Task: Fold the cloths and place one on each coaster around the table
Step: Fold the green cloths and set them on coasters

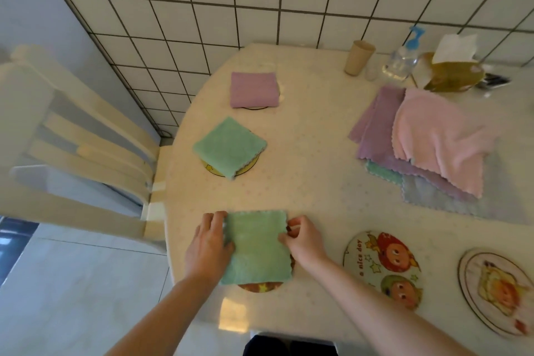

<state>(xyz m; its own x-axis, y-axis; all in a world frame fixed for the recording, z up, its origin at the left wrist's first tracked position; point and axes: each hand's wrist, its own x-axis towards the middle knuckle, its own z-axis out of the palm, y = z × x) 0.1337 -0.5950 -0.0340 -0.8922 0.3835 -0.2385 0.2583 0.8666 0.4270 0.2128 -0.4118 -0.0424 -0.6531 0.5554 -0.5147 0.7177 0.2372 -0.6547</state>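
I had the green cloth [257,248] folded and lying over a coaster [260,287] at the table's [312,153] near-left edge, only a sliver of the coaster showing under its near side. My left hand [209,246] lay along the cloth's left edge, fingers fairly straight, pressing rather than gripping (thumb side hard to read). My right hand [303,240] pinched the cloth's right edge near its far corner.

Step in hand, as I judged it: squaring up and setting down the third cloth. Two placements looked done along the left edge: a second green cloth [229,146] on its coaster [228,172], and a purple cloth [254,89] on a coaster [257,107] toward the far-left edge.

Still bare: two coasters at the near-right edge, one with cartoon faces [383,269], one with a small figure [497,292]. The unfolded pile [427,144] (pink on top, purple, pale ones under) sat at the right side, well apart from my hands.

Next move probably called for letting go of both edges, reaching across to the pile, peeling off the top pink one alone without dragging the rest, then folding it on open table.

A cup [358,58], a spray bottle [403,58] and a tissue box [450,72] stood at the far edge.
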